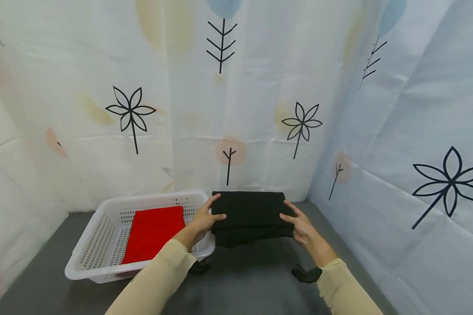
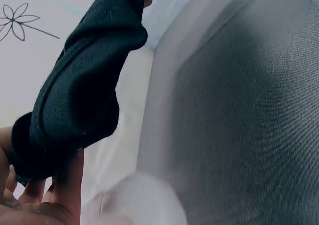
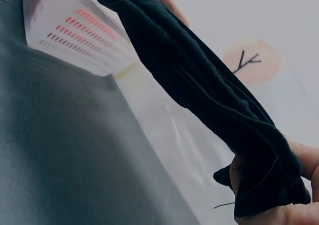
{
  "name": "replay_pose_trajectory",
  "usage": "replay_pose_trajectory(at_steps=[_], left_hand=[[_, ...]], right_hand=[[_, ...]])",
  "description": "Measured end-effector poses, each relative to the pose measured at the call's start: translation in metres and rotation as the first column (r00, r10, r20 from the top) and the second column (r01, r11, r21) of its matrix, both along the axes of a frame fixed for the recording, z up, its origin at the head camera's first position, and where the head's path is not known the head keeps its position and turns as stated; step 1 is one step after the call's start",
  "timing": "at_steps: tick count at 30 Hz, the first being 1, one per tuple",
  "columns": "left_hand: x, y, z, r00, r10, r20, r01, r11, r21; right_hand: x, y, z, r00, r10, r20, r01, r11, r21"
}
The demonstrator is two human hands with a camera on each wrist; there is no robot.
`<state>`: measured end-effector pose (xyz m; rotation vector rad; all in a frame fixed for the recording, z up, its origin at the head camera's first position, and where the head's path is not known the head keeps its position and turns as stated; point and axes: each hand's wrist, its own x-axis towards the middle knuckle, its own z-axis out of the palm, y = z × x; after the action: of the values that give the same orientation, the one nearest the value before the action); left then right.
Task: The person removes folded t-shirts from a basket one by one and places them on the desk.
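A folded black cloth (image 1: 250, 214), its exact kind unclear, is held up above the table by both hands. My left hand (image 1: 202, 218) grips its left end, thumb on the near face. At the opposite end my right hand (image 1: 302, 225) pinches the fabric between thumb and fingers. The left wrist view shows the black cloth (image 2: 82, 80) folded in layers, with the left hand's fingers curled beneath its end. Loose layers hang along the lower edge of the cloth (image 3: 199, 90) in the right wrist view, where it is clear of the grey table.
A white perforated plastic basket (image 1: 82, 249) stands on the left of the grey table (image 1: 244, 280), beside my left forearm. Inside it lies a folded red cloth (image 1: 153, 234). A patterned white curtain (image 1: 252, 87) encloses the back and sides.
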<state>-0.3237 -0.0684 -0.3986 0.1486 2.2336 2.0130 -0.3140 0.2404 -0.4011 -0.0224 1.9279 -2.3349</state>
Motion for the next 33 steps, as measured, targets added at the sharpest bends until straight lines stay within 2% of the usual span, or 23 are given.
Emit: replay_pose_trajectory(at_steps=[5, 9, 18, 25, 31, 33], left_hand=[[-0.005, 0.02, -0.002, 0.999, 0.021, 0.027, -0.021, 1.0, -0.002], [-0.009, 0.039, -0.004, 0.999, 0.036, 0.013, -0.036, 0.999, 0.005], [-0.013, 0.068, -0.015, 0.992, 0.126, -0.004, -0.126, 0.992, -0.031], [-0.018, 0.081, -0.025, 0.985, 0.171, -0.001, -0.171, 0.985, -0.026], [-0.016, 0.09, -0.037, 0.968, 0.251, -0.011, -0.251, 0.967, -0.03], [-0.015, 0.093, -0.04, 0.961, 0.277, -0.018, -0.277, 0.96, -0.037]], right_hand=[[0.001, 0.018, -0.002, 1.0, -0.001, 0.02, 0.001, 1.0, 0.013], [0.0, 0.031, -0.003, 0.999, -0.022, 0.03, 0.022, 1.0, 0.009], [-0.006, 0.05, -0.016, 0.999, -0.025, 0.039, 0.022, 0.998, 0.06], [-0.017, 0.056, -0.025, 0.993, -0.113, 0.036, 0.105, 0.979, 0.176], [-0.022, 0.051, -0.033, 0.995, -0.092, 0.048, 0.088, 0.993, 0.075], [-0.023, 0.05, -0.035, 0.993, -0.104, 0.054, 0.1, 0.993, 0.07]])
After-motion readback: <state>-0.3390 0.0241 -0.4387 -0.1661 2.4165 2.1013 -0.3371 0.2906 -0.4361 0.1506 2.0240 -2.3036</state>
